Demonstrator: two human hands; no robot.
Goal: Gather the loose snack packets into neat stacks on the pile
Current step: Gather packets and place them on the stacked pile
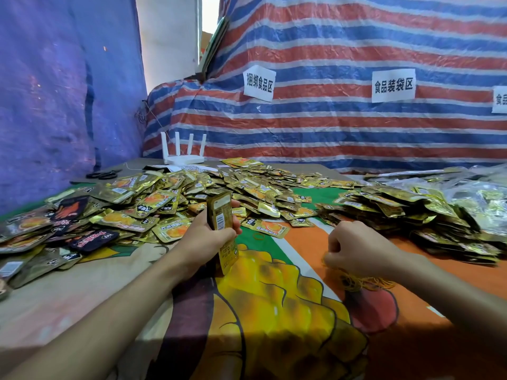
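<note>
Left hand (pixel 208 237) grips a stack of snack packets (pixel 221 215) standing on end mid-counter, while the right hand (pixel 354 248), nearer the pile (pixel 397 212) toward the right edge, curls over rubber bands (pixel 362 281), hold unclear.

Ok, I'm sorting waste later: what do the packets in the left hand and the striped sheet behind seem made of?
Packets in the left hand: likely metallised plastic film, glossy gold, bright glints. Striped sheet: probably woven plastic tarpaulin, faintly shiny, creased.
</note>
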